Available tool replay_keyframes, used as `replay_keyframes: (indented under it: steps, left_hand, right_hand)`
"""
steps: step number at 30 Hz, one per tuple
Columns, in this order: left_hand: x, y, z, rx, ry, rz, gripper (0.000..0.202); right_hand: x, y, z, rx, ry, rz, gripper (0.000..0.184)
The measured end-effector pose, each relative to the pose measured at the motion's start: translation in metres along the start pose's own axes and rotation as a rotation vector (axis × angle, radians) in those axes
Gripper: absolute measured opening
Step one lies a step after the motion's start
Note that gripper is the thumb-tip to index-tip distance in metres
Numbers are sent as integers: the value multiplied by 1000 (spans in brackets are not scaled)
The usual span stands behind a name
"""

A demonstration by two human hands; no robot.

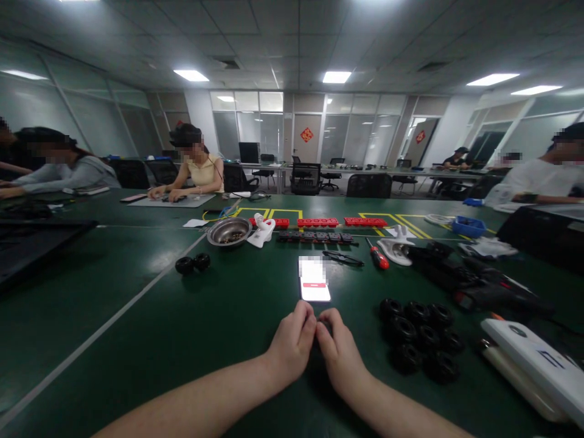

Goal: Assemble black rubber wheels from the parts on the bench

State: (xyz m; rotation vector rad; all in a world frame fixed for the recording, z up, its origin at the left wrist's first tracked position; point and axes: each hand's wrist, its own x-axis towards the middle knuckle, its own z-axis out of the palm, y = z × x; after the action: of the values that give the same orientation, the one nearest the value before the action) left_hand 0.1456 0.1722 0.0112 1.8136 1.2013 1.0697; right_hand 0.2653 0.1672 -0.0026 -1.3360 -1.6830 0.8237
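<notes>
left hand, right hand curled, fingertips touching

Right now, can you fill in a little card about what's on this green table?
Left hand: fingertips meeting the right hand, low on the dark green table
Between the hands: hidden
Just ahead: lit white smartphone
Right side: heap of small black rubber wheels, red-handled screwdriver
Left side: two more black wheels, round steel bowl
</notes>
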Motion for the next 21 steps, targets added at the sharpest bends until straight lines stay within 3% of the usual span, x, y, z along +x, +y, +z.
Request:
replay_keyframes:
  steps: [3,6,10,13,16,18,20,21]
  left_hand:
    - [0,3,11,-261,125,-204,25]
    - [2,6,20,-329,106,-430,29]
    - [3,11,12,-365,-159,-776,39]
    - [-7,17,-3,-370,-410,-929,45]
    - [-23,23,-13,-345,-514,-961,48]
    - [-31,25,-20,-291,-518,-927,52]
    - [-30,27,-36,-79,-424,-776,58]
    - [-25,27,-48,267,-267,-517,62]
  right_hand:
    - [6,-1,-8,-422,-34,-190,24]
    - [9,-1,-11,-638,-64,-290,24]
    - [3,-5,-19,-668,-161,-433,26]
    - [-9,-12,-25,-716,-267,-605,33]
    - [-20,-19,-26,-731,-337,-729,35]
    - [-24,-20,-24,-613,-328,-696,31]
    - [-23,-17,-23,-458,-293,-572,26]
    - [-22,-15,-24,-395,-274,-498,24]
